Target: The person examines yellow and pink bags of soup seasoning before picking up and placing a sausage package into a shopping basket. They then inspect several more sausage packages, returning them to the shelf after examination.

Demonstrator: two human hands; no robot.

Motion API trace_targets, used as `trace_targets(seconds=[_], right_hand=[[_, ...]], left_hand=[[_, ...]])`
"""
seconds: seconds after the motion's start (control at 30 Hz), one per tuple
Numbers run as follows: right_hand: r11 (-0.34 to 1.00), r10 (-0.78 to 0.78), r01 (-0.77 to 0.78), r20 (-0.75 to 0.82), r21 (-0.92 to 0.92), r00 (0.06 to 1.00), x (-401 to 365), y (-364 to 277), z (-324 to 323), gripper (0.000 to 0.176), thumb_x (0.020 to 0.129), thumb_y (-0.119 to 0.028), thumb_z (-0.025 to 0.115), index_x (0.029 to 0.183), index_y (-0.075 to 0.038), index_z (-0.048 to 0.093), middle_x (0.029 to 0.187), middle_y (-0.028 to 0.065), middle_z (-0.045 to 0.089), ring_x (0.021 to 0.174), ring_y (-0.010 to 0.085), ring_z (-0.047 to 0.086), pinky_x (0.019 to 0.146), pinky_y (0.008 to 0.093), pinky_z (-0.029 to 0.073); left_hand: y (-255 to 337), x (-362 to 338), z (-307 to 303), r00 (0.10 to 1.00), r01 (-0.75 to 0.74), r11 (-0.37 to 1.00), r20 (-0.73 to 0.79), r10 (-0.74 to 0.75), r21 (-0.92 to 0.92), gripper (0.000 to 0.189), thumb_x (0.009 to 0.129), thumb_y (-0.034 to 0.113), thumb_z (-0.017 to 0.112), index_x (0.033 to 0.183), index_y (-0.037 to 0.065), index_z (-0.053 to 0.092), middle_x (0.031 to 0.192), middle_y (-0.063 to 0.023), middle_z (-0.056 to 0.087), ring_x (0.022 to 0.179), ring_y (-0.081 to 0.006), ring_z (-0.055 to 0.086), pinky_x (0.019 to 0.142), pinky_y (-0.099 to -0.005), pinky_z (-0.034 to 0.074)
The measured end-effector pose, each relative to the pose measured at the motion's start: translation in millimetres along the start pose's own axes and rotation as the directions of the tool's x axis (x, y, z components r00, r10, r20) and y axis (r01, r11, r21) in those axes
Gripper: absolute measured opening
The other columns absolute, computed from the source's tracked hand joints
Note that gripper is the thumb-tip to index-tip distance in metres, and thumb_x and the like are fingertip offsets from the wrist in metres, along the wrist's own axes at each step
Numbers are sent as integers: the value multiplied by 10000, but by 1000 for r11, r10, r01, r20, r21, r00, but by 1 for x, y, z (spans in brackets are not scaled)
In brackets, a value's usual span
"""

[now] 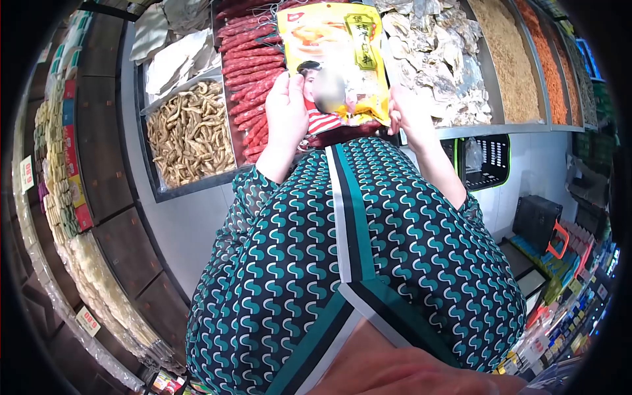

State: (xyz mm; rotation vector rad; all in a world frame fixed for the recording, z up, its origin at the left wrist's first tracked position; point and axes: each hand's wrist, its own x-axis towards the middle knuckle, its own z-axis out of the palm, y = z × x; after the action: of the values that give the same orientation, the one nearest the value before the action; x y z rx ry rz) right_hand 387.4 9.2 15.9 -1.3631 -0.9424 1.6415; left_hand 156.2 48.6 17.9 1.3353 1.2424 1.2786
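A yellow printed food package (365,82) is held upright between both hands at the top centre, above the sausage bin. My left hand (288,108) grips its left edge, the thumb lying on the front. On the right edge, my right hand (408,110) holds it with curled fingers. Behind the package and to its left lie red sausages (250,62) in a metal bin. Pale dried goods (431,59) fill the bin behind the right hand.
Small brown dried items (191,131) and white flat pieces (174,66) fill bins on the left. Bins of tan (507,59) and orange (543,59) goods are at right. A black crate (487,161) sits below the counter. Packed shelves (69,164) line the left side.
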Motion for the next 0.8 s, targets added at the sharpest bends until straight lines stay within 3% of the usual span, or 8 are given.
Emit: trace_targets(seconds=[0.1, 0.27, 0.37, 0.47, 0.57, 0.63, 0.73, 0.8], right_hand=[[943, -34, 31, -4, -330, 999, -9, -3, 11, 401, 887, -382, 566, 855, 10, 644, 687, 51, 646, 528, 57, 557, 490, 177, 417], [981, 45, -41, 19, -187, 999, -10, 3, 12, 352, 891, -328, 571, 844, 12, 646, 698, 57, 651, 538, 67, 557, 498, 191, 428], [967, -83, 83, 12, -239, 996, -15, 1, 17, 316, 904, -278, 555, 836, 18, 643, 685, 55, 646, 537, 71, 550, 505, 204, 438], [732, -402, 301, -31, -611, 915, -16, 1, 21, 298, 912, -245, 537, 827, 23, 635, 656, 56, 630, 523, 76, 539, 505, 210, 440], [800, -462, 381, -70, -464, 884, -14, -1, 21, 276, 906, -232, 548, 818, 16, 632, 638, 55, 617, 516, 74, 532, 495, 202, 430], [971, -186, 177, -46, -158, 982, -17, -9, 18, 249, 902, -218, 558, 831, 8, 631, 631, 54, 608, 518, 69, 528, 485, 191, 417], [973, -106, 114, -48, 199, 993, -15, -6, 20, 178, 905, -168, 566, 896, 1, 620, 653, 33, 598, 531, 65, 518, 513, 183, 415], [968, -130, 140, -63, 206, 990, -12, 5, 22, 191, 896, -188, 577, 877, -4, 621, 650, 31, 599, 527, 56, 515, 495, 178, 407]], left_hand=[[-6, 0, -6, 999, -7, 1000, -36, 8, 26, 223, 955, 136, 434, 1016, -32, 567, 840, -70, 623, 753, -115, 560, 696, -258, 450], [-6, 1, -6, 999, -13, 999, -30, 14, 44, 225, 962, 152, 440, 1002, -23, 575, 820, -36, 610, 734, -83, 538, 680, -233, 439], [-9, 5, -13, 1000, 4, 997, 0, -4, 78, 228, 962, 158, 441, 990, -21, 579, 803, -31, 606, 724, -81, 533, 674, -232, 437], [-7, 6, -14, 999, 23, 993, 19, -25, 112, 229, 955, 157, 443, 972, -25, 580, 785, -54, 613, 720, -105, 547, 682, -253, 445], [-7, 8, -15, 1000, 9, 999, -1, -9, 45, 228, 955, 156, 443, 970, -25, 581, 794, -52, 615, 727, -99, 549, 689, -252, 446], [-7, 9, -16, 999, 29, 999, 26, -30, 26, 229, 957, 155, 441, 973, -25, 582, 813, -46, 618, 739, -92, 549, 695, -249, 446], [-5, 8, -13, 999, 40, 999, 14, -40, 1, 229, 958, 153, 438, 966, -26, 581, 808, -36, 613, 734, -87, 542, 688, -247, 444], [-6, 9, -14, 999, 35, 999, 11, -35, 5, 227, 958, 155, 440, 959, -24, 580, 799, -33, 610, 727, -84, 536, 680, -244, 441]])
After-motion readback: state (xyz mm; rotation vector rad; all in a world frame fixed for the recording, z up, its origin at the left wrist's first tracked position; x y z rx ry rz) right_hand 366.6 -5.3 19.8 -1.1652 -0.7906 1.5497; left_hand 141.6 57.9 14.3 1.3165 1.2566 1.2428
